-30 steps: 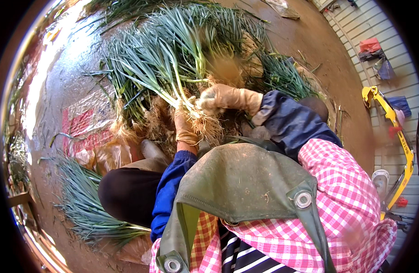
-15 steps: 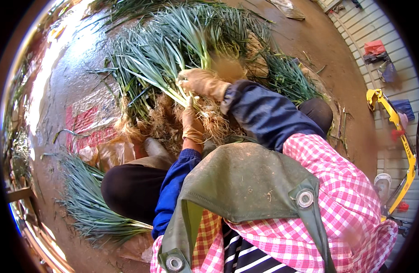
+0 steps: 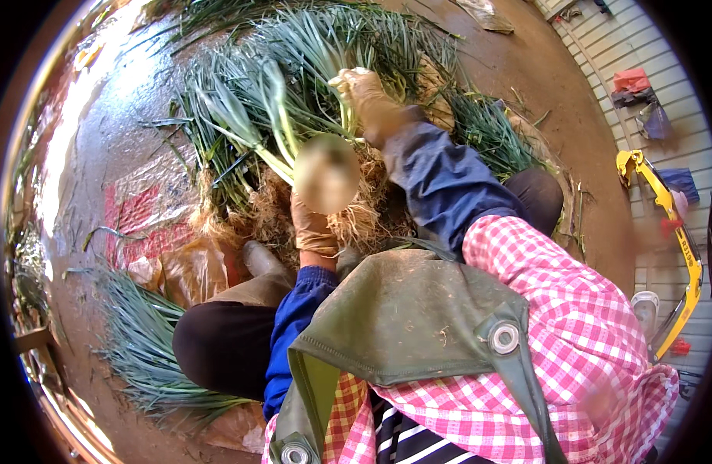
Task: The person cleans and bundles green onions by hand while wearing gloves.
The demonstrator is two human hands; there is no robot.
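My left hand (image 3: 314,230), in a tan work glove, is closed around the root end of a few green onions (image 3: 275,161). Their pale stems slant up and left to long blue-green leaves, and a blurred patch hides part of the grip. Stringy roots (image 3: 353,224) hang beside that hand. Farther up and to the right, my gloved right hand (image 3: 365,94) has its fingers curled shut over the heap, against a pale onion stem; what they hold is hidden. The large heap of green onions (image 3: 240,85) spreads beyond both hands, its roots toward me.
Another bunch of green onions (image 3: 143,348) lies by my left knee (image 3: 217,348). A crumpled plastic sack (image 3: 190,271) and a red-and-white printed sheet (image 3: 139,220) are on the wet brown floor (image 3: 580,224). A green apron (image 3: 410,317) covers my lap. Panelled wall (image 3: 603,54) stands right.
My right hand has moved up and away from the left, out over the heap. The left hand has shifted slightly down and left, still gripping the onions.
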